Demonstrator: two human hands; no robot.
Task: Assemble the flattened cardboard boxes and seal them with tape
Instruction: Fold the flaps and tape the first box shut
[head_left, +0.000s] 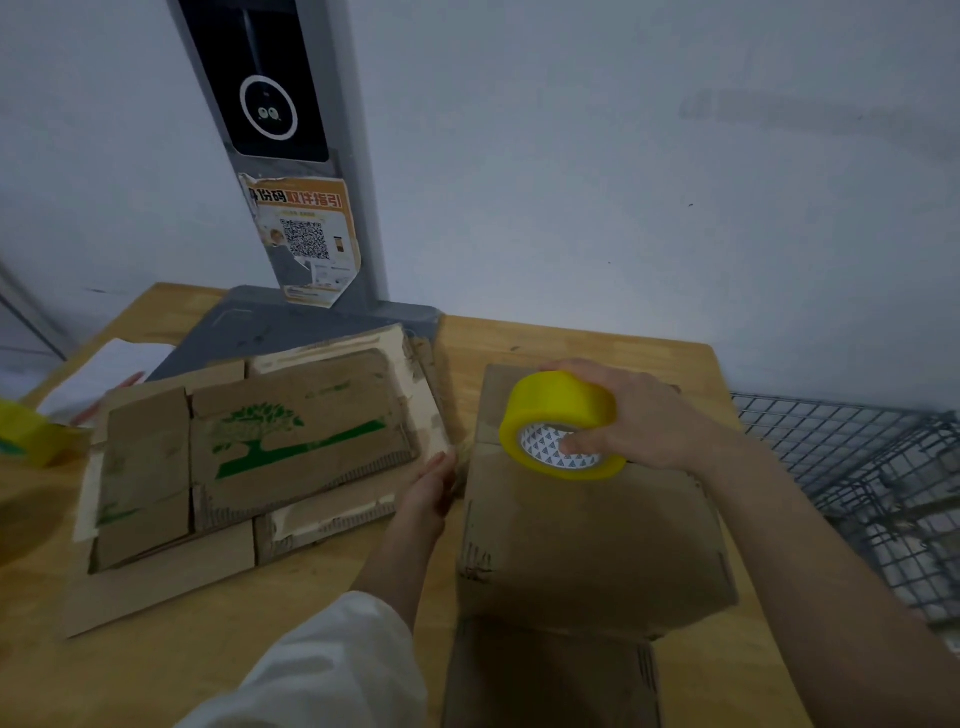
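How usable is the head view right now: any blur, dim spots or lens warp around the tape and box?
Head view: dim, flat light, no glare; the yellow tape roll in the right hand reads sharp, the brown cardboard box is murky, the second yellow roll at the left edge is smeared, and the wire mesh basket bends with wide-angle warp.

A stack of flattened boxes is laid at centre left of the worktop; an assembled box is set at its right, a tape roll held on it.
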